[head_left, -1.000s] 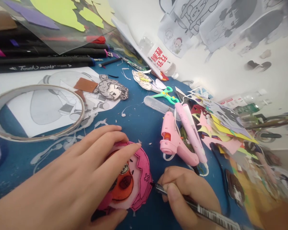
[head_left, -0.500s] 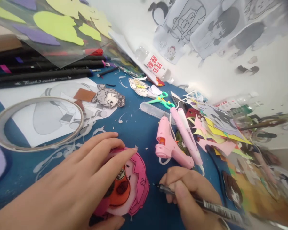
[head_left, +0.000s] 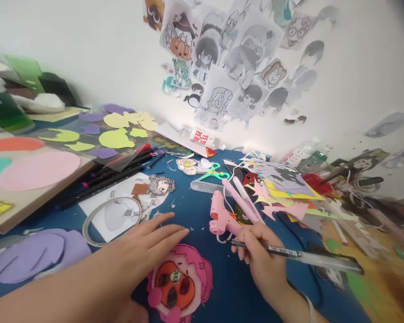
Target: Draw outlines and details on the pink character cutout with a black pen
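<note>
My left hand (head_left: 151, 240) lies palm down with its fingers stretched out, at the upper left edge of a pink cartoon-face cut-out (head_left: 197, 269). The cut-out has an orange middle and black drawn lines. My right hand (head_left: 261, 251) grips a pen (head_left: 286, 252), its tip pointing left and held apart from the cut-out. Just beyond that hand is a pink glue gun (head_left: 219, 213), its handle partly hidden by my fingers. Left of my left hand, a roll of tape (head_left: 87, 229) rests on a printed drawing (head_left: 104, 208).
Green scissors (head_left: 215, 172) lie behind the glue gun. Paper scraps (head_left: 289, 184) pile up at the right. Black markers (head_left: 101, 181) and a board (head_left: 16, 208) with coloured shapes are at the left, with purple foam pieces (head_left: 43, 255) below. A bottle (head_left: 202, 137) lies by the wall.
My view has tilted up, showing more wall. My left hand has slid back toward the cut-out's upper left edge, uncovering more of it. The pen has moved away from the cut-out, toward the glue gun.
</note>
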The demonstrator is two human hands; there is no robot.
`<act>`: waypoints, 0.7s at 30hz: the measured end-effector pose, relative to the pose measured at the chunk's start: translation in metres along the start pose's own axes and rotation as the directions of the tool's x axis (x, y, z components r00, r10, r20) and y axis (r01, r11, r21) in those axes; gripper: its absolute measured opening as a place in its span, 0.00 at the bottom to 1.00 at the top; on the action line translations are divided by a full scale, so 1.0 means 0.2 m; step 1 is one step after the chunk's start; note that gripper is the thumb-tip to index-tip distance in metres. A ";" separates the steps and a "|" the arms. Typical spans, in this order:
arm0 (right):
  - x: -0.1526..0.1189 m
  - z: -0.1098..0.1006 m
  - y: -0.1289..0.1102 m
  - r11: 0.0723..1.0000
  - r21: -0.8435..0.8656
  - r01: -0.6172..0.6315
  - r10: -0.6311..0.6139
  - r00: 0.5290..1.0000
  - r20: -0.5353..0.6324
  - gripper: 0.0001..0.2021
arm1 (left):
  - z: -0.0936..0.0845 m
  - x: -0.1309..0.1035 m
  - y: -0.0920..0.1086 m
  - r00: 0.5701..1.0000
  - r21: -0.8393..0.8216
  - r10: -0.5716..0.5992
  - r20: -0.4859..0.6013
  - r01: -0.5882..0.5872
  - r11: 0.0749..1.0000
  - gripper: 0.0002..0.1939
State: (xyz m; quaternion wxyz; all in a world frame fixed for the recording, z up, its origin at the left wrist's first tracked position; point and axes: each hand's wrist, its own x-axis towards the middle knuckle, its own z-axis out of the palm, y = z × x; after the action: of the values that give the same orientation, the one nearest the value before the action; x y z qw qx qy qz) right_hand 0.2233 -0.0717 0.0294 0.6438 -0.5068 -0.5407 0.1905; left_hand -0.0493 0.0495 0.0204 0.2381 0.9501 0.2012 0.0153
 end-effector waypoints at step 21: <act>-0.05 -0.05 0.03 0.998 0.064 -0.011 0.009 1.000 0.027 0.17 | 0.00 0.07 0.12 1.000 0.009 -0.026 -0.007 0.026 1.000 0.50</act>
State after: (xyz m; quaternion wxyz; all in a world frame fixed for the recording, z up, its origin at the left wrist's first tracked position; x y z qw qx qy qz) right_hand 0.2318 -0.0814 0.0198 0.6517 -0.4860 -0.5402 0.2177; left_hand -0.0267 0.0351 0.0305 0.2332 0.9483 0.2146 0.0147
